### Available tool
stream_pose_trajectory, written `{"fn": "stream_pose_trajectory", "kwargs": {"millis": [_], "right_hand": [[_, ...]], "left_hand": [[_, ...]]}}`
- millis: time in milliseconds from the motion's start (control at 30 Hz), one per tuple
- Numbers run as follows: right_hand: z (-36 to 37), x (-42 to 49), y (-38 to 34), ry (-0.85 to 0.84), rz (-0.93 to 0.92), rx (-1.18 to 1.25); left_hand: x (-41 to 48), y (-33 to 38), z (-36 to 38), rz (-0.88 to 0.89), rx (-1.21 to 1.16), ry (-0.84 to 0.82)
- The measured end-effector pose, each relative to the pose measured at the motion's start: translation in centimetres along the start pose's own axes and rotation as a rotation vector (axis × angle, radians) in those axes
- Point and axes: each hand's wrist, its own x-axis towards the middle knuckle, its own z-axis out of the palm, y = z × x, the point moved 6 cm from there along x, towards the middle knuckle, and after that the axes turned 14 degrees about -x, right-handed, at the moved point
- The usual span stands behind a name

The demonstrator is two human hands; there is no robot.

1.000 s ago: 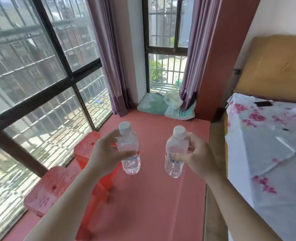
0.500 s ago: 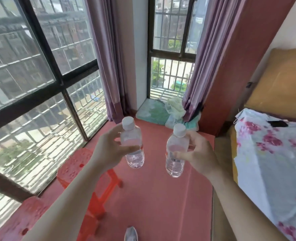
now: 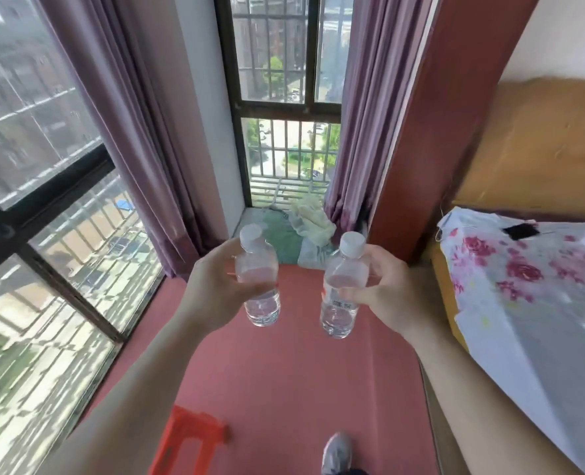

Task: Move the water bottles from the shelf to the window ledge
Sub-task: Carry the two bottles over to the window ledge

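Fingers (image 3: 226, 250) of left hand (image 3: 212, 289): curled round left water bottle (image 3: 263, 308), thumb laid across its front at mid-height, the other fingers passing behind its shoulder. Grip firm; bottle held upright in the air.

Fingers (image 3: 377, 258) of right hand (image 3: 390, 296): wrapped round right water bottle (image 3: 338, 318), thumb across the front just above the label. Bottle held in the air, tilted slightly with its cap toward the right.

Bottles, two, matching: small, clear plastic, ribbed lower body, white screw caps on. Water fills each to just below the shoulder. Right bottle carries a pale label band with printed lines too small to read. They are side by side and apart, at chest height above the red floor (image 3: 284, 389), short of the window ledge (image 3: 251, 217).

Window ledge: at the foot of the narrow barred window, bearing a green cloth (image 3: 281, 241) and a crumpled pale bag (image 3: 313, 219).

Surroundings: mauve curtains (image 3: 140, 132) on both sides of the narrow window; a large barred window on the left; a bed with a floral cover (image 3: 524, 286) on the right; a red plastic stool (image 3: 188, 437) and a grey shoe (image 3: 335, 452) at the bottom edge.
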Motion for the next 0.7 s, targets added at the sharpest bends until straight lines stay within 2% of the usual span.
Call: {"fn": "stream_pose_trajectory", "kwargs": {"millis": [333, 700], "right_hand": [[0.7, 20.8, 5.0, -0.080, 0.028, -0.001], [2.6, 38.5, 3.1, -0.209, -0.021, -0.029]], "left_hand": [[18.5, -4.6, 2.7, -0.051, 0.046, 0.011], [33.6, -5.6, -0.1, -0.049, 0.034, 0.113]]}}
